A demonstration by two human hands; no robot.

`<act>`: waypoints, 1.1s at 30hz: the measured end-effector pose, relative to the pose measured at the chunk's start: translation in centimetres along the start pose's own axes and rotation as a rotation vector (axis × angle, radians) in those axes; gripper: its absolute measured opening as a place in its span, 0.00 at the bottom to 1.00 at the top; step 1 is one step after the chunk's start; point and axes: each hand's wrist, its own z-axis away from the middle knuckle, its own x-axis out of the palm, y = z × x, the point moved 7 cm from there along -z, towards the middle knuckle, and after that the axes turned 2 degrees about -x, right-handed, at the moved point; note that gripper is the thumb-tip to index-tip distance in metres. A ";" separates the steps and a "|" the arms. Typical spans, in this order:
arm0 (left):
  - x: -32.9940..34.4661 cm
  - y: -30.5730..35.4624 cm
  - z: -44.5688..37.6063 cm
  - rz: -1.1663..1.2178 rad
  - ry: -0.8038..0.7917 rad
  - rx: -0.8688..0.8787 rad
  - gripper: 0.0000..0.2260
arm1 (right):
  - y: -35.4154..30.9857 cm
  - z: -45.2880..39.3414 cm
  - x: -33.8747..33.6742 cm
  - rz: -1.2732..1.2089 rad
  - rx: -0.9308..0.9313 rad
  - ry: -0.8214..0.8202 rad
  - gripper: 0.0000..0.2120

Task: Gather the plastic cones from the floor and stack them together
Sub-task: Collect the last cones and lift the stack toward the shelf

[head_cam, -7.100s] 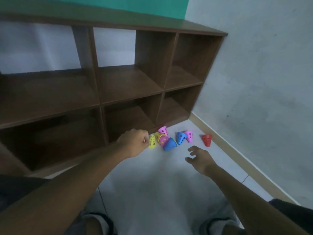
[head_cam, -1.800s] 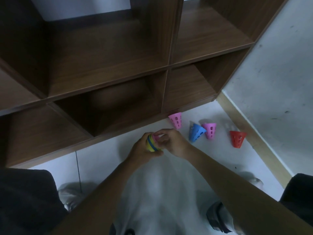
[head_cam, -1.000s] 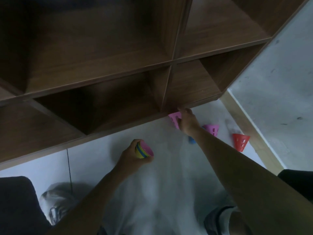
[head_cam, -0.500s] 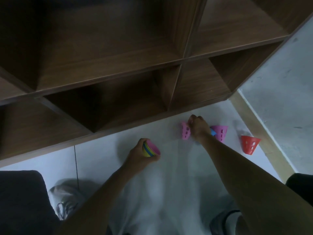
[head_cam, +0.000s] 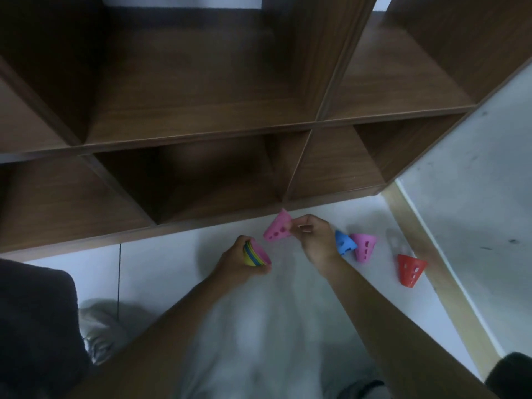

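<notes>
Mid-frame: right hand (head_cam: 312,239) pinches pink cone (head_cam: 277,227) above floor (head_cam: 161,272); left hand (head_cam: 239,262) grips stack (head_cam: 256,252). Align wide mouth over stack tip, seat squarely. Three cones remain at right.

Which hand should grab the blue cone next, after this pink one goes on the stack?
Probably the right hand: the blue cone lies just beside it, while the left hand is busy gripping the stack.
</notes>
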 end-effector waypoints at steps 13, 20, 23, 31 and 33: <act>1.3 3.6 0.8 0.085 0.021 0.168 0.38 | -1.6 5.3 0.3 -0.254 0.056 -0.283 0.08; 2.5 4.2 1.3 0.032 -0.021 0.216 0.40 | 0.5 3.7 -3.5 -0.127 0.052 -0.164 0.07; 2.9 4.0 1.5 0.032 -0.023 0.217 0.41 | 2.8 2.2 -6.2 -0.080 0.047 -0.008 0.09; 3.2 3.1 1.5 0.035 -0.031 0.186 0.37 | 7.3 -0.7 -11.9 0.378 0.093 0.216 0.23; 3.1 2.9 1.5 0.022 -0.038 0.176 0.38 | 7.4 -0.5 -12.3 0.387 0.098 0.227 0.27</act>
